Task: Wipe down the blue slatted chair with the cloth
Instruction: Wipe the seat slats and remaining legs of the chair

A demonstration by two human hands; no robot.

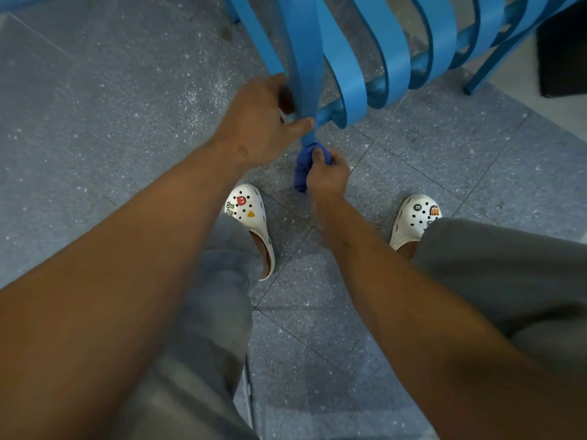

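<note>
The blue slatted chair (349, 68) fills the top of the head view, its curved slats looping down toward me. My left hand (263, 122) grips the front edge of the nearest slat, thumb across its lower end. Just below, my right hand (327, 173) holds a bunched dark blue cloth (303, 169) pressed against the chair leg under that slat. Most of the cloth hangs down left of my fingers.
Grey speckled floor tiles (95, 122) lie all around. My two feet in white clogs (251, 214) (413, 220) stand just behind the chair's front. A dark object (562, 58) sits at the far right edge beside a chair leg.
</note>
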